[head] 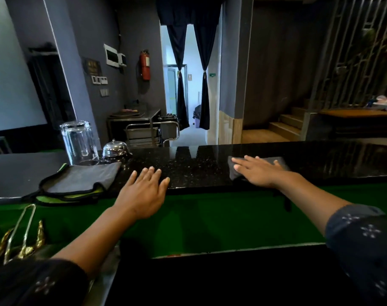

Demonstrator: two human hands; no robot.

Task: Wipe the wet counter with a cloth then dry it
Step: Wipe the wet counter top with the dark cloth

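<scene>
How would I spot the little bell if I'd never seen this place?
Follow the black counter to its left end. Just right of the upturned glass jar and behind the folded cloth sits the bell, the only shiny chrome dome there, with a knob on top.

No legible txt; wall plaque (92,66) blurred.

The person is wearing dark blue-grey sleeves (362,235) dotted with small pale flower-like prints, ending between elbow and wrist. Both forearms are showing bare below them, with no rings, watch or bracelets showing.
</scene>
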